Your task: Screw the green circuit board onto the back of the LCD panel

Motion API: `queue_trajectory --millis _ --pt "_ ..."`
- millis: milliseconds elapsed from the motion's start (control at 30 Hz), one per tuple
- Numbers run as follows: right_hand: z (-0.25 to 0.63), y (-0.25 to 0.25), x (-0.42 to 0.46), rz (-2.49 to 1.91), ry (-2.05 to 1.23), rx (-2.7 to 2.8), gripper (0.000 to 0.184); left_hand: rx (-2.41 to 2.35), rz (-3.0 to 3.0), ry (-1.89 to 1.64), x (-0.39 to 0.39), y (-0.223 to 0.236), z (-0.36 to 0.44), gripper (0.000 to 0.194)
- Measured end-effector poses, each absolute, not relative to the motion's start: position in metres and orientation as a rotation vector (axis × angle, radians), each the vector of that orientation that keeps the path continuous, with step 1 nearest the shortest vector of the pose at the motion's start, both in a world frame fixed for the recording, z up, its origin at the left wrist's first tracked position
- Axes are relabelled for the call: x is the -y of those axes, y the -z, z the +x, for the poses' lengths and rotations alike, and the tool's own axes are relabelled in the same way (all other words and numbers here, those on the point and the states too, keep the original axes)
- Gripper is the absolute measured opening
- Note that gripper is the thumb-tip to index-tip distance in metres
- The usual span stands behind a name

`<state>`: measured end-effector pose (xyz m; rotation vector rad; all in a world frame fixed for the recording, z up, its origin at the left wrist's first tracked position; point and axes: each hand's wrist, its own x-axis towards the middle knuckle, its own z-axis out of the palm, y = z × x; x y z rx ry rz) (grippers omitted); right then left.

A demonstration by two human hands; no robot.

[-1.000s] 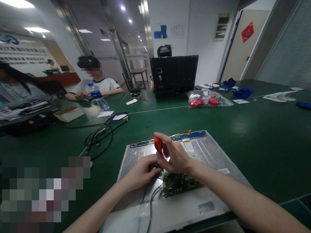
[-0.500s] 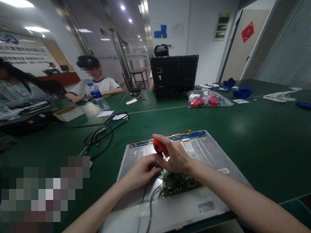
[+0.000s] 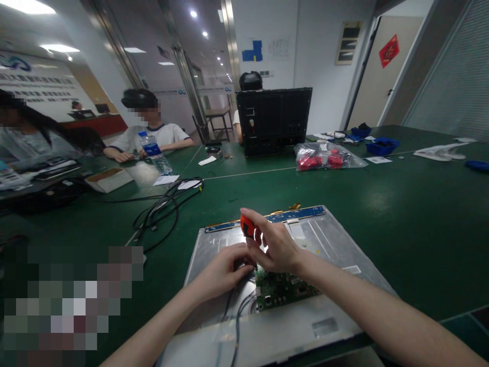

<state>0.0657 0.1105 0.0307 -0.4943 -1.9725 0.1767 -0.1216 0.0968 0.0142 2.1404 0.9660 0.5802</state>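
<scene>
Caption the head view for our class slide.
Right hand holds an orange-handled screwdriver at a green circuit board, left hand close by.

The person's slim left hand and slim right hand were both bare, with slender fingers and smooth, rounded backs. The uncovered left forearm and uncovered right forearm were narrow at the wrists, widening smoothly toward the view's lower edge.

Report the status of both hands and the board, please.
Right hand gripping orange-handled tool. Left hand close beside green board. Board partly hidden by right hand.
</scene>
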Motion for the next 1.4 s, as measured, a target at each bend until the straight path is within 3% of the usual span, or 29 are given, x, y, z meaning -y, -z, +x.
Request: queue_trajectory --millis 1400 --pt "0.0621 -0.0264 -0.112 -0.525 -0.113 1.956 0.057 -1.003 2.166 -0.562 -0.0975 -0.014 -0.122 0.013"
